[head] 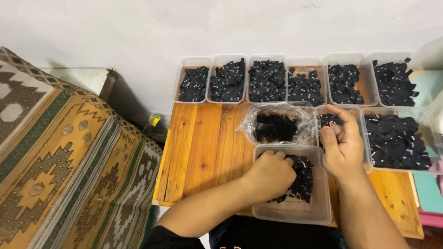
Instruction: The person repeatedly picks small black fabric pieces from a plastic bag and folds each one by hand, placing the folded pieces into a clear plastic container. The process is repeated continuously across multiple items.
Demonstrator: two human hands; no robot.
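While my left hand (272, 174) digs into the near tub (318, 210), sorting black tags (302, 182).
My right hand (342, 146) pinches one tag near the table's (203, 143) right edge; next comes choosing its tub.

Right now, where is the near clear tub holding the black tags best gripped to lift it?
Probably by the near clear tub's bare right rim, coming from the right: the left hand fills its left half, while the right hand hovers just beside that edge.

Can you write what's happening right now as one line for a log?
left hand: in front tub, on black tags | right hand: raised, pinching small tag | bag: open | table: wood
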